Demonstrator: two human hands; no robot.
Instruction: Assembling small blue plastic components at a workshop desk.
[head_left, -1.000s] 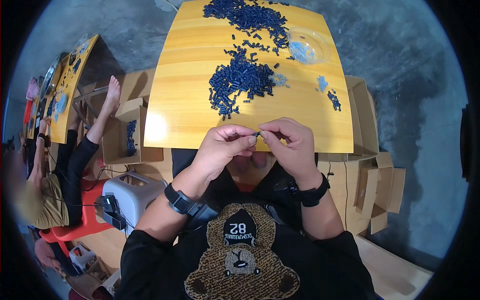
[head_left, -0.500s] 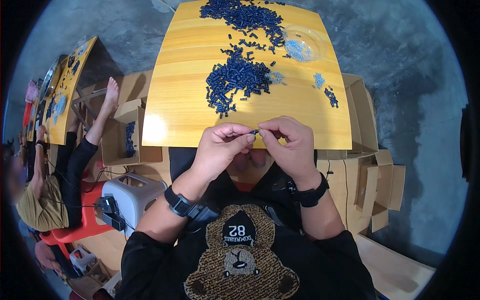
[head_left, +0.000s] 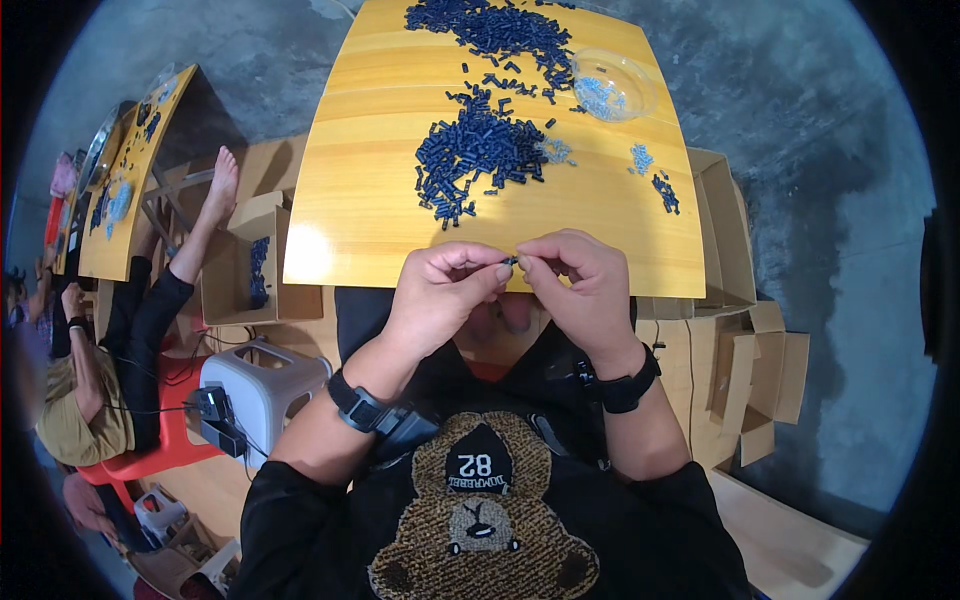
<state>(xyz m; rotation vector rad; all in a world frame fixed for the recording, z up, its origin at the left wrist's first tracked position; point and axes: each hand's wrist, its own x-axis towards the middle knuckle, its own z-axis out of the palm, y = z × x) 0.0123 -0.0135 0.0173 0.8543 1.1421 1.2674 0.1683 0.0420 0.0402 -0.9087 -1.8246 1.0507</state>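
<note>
Above my lap, at the table's near edge, my left hand [head_left: 440, 292] pinches a small black tube-like part [head_left: 511, 261] between thumb and forefinger. My right hand [head_left: 582, 292] meets it tip to tip, thumb and forefinger pressed together at the part's other end. Whatever the right fingertips hold is too small to make out. Beyond my hands lies a heap of similar black parts [head_left: 478, 155] on the yellow wooden table [head_left: 350, 220]. Small pale clear pieces [head_left: 556, 151] lie against the heap's right side.
A larger heap of black parts [head_left: 510, 35] lies at the far edge. A clear round bowl [head_left: 640, 98] holds pale pieces. Near the right edge sit more pale pieces [head_left: 641, 158] and black parts [head_left: 665, 193]. Cardboard boxes [head_left: 725, 230] flank the table; a person [head_left: 90, 395] sits left.
Both hands stay fingertip to fingertip at the small black part, with barely any shift. At the left, the seated person's arm has moved slightly.
</note>
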